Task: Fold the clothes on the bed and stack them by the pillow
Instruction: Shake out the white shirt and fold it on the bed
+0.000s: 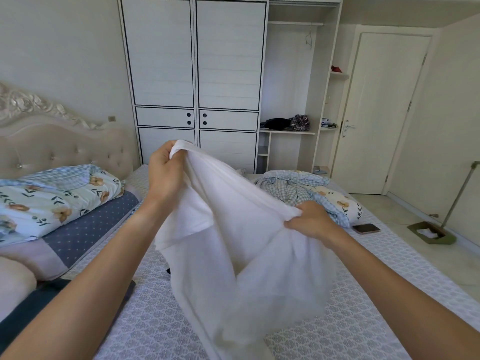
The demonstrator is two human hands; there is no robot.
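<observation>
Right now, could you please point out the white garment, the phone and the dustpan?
white garment [249, 229]: head view, middle of the cloth.
phone [366, 228]: head view, its screen.
dustpan [432, 233]: head view, its tray rim.

Left hand [166, 175] raised, fingers clenched, right hand [311, 220] lower, clenched

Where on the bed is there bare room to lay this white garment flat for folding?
The patterned sheet lies bare beneath the white garment held up by the left hand and right hand, and along the right edge below the phone. It is crowded left by the pillows and far right by the crumpled quilt.
</observation>
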